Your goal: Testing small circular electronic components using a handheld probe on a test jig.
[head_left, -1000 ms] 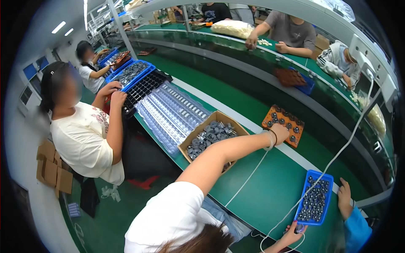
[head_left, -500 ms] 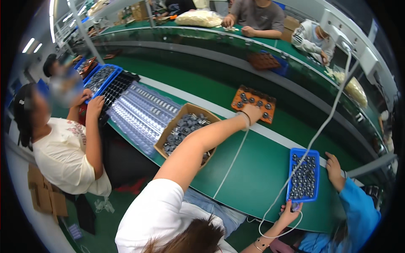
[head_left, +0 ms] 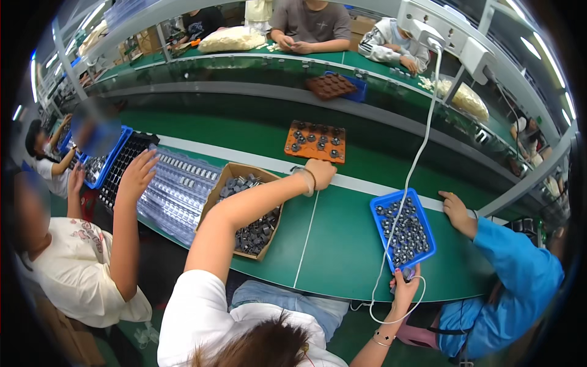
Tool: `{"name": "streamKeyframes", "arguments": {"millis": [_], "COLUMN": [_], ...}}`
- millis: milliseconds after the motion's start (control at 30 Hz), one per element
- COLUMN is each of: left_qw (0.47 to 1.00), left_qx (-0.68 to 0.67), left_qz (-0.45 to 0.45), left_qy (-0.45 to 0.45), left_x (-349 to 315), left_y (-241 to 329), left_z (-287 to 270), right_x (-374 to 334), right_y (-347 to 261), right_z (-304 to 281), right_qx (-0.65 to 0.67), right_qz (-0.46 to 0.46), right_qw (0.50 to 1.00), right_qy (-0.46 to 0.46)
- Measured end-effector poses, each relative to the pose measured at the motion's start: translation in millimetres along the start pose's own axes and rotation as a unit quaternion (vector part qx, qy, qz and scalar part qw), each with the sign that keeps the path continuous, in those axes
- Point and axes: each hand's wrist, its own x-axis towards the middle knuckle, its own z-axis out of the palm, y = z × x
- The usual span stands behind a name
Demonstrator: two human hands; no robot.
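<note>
The left hand [head_left: 320,174] is stretched across the bench [head_left: 342,232], just at the near edge of an orange tray [head_left: 309,153] that lies beyond a white strip [head_left: 361,182] and carries rows of round metal parts [head_left: 321,146]. Its fingers are curled with the back of the hand uppermost, so I cannot tell whether they hold anything. The right hand [head_left: 405,286] is at the near end of a blue tray [head_left: 426,221] full of small dark parts [head_left: 403,235], its fingers closed on what looks like a small purplish piece [head_left: 408,275], though it is blurred. A white cable [head_left: 422,147] crosses over that tray. Beside the left forearm stands a cardboard box [head_left: 214,193] of grey parts [head_left: 257,235]; a co-worker's blue sleeve [head_left: 507,244] is right of the blue tray
</note>
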Motion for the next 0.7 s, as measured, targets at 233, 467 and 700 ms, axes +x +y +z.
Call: {"name": "streamKeyframes", "arguments": {"millis": [233, 467, 700], "left_qw": [0.983, 0.957, 0.971], "left_qx": [-0.095, -0.130, -0.087], "left_qz": [0.154, 0.247, 0.214], "left_qy": [0.041, 0.083, 0.067], "left_x": [-41, -38, -28], "left_y": [16, 16, 13], "left_z": [-14, 0, 10], "right_x": [-7, -1, 7], "right_y": [-5, -4, -11], "right_z": [13, 31, 44], "right_qx": [-0.032, -0.044, -0.068], "right_qz": [0.025, 0.026, 0.067], "right_qw": [0.995, 0.978, 0.950], "right_qy": [-0.093, -0.202, -0.297]}}
